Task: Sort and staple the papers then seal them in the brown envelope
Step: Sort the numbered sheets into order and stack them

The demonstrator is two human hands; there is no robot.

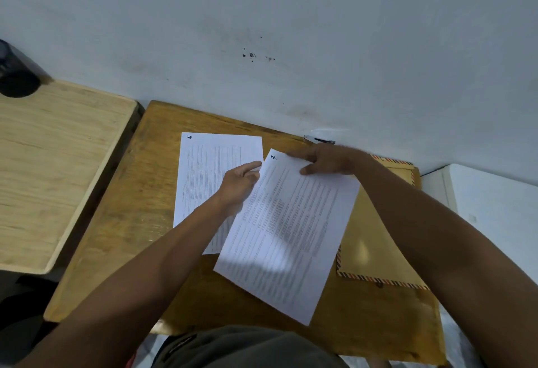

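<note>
Presses right hand (323, 161) flat, fingers spread, onto top edge of tilted sheet (288, 228). Touches that sheet's left edge with left hand (238, 182), forefinger straight, grip unclear. Left of it, partly under: second sheet (203, 163). Right, beneath: brown envelope (369, 239). Beyond: stapler (318, 140).

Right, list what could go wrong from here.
1. The tilted sheet lies skewed across the flat sheet; stapled so, the edges likely won't line up.
2. The right forearm crosses over the brown envelope and might drag or crease it.
3. The stapler sits behind the right hand, an awkward reach.
</note>
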